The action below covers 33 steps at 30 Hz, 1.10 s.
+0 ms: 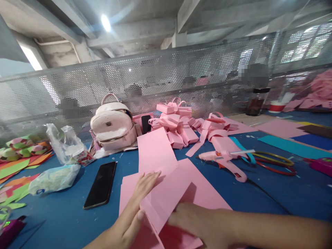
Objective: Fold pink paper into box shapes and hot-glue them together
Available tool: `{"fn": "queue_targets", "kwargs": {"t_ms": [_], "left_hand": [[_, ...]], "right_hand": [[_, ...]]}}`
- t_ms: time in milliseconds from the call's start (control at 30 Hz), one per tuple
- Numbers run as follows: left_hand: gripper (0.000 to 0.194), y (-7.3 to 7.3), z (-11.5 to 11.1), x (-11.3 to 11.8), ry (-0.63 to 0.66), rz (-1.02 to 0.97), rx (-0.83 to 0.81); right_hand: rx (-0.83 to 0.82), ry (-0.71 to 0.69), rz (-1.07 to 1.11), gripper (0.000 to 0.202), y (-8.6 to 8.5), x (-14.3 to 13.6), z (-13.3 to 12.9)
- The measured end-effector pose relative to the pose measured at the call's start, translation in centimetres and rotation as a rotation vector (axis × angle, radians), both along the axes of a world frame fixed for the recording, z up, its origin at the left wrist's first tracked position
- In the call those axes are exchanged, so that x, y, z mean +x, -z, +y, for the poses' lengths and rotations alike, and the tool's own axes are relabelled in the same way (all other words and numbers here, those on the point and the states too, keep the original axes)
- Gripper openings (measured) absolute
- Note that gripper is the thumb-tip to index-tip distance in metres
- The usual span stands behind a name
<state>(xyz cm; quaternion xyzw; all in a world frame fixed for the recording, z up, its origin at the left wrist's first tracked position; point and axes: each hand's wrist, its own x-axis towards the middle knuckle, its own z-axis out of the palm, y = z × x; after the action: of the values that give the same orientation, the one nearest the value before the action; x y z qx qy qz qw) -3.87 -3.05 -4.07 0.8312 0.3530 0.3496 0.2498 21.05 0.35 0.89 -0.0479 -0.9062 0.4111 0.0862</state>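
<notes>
Pink paper sheets lie on the blue table in front of me. A folded pink sheet stands partly raised above them, with a crease near its lower left edge. My left hand rests along the left side of this folded sheet, fingers stretched out and thumb apart. At its right side is my right hand, its fingers bent and partly hidden behind the raised paper; what they touch there cannot be made out.
A pink glue gun lies right of the sheets, its cord running to the lower right. A black phone, plastic bag and pink backpack are on the left. Folded pink paper pieces are piled behind; a dark bottle stands farther right.
</notes>
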Motion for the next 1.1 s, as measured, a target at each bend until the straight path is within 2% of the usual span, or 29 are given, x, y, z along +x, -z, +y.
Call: {"fn": "queue_targets", "kwargs": {"t_ms": [133, 367, 533, 867, 1100], "left_hand": [[0.073, -0.4, -1.0, 0.1, 0.000, -0.005, -0.002], [0.072, -0.5, -0.5, 0.0, 0.030, 0.003, 0.014], [0.069, -1.2, -1.2, 0.3, 0.060, -0.025, 0.053], [0.067, -1.3, -1.7, 1.1, 0.007, -0.084, 0.044], [0.065, -2.4, -2.3, 1.7, -0.026, -0.124, 0.048]], "right_hand": [[0.000, -0.010, 0.021, 0.071, 0.1, 0.0, 0.0], [0.040, 0.008, -0.026, 0.070, 0.6, 0.0, 0.2], [0.042, 0.012, -0.027, 0.070, 0.6, 0.1, 0.1], [0.072, 0.035, 0.059, 0.068, 0.6, 0.4, -0.2], [0.100, 0.023, 0.141, 0.064, 0.7, 0.1, -0.2]]}}
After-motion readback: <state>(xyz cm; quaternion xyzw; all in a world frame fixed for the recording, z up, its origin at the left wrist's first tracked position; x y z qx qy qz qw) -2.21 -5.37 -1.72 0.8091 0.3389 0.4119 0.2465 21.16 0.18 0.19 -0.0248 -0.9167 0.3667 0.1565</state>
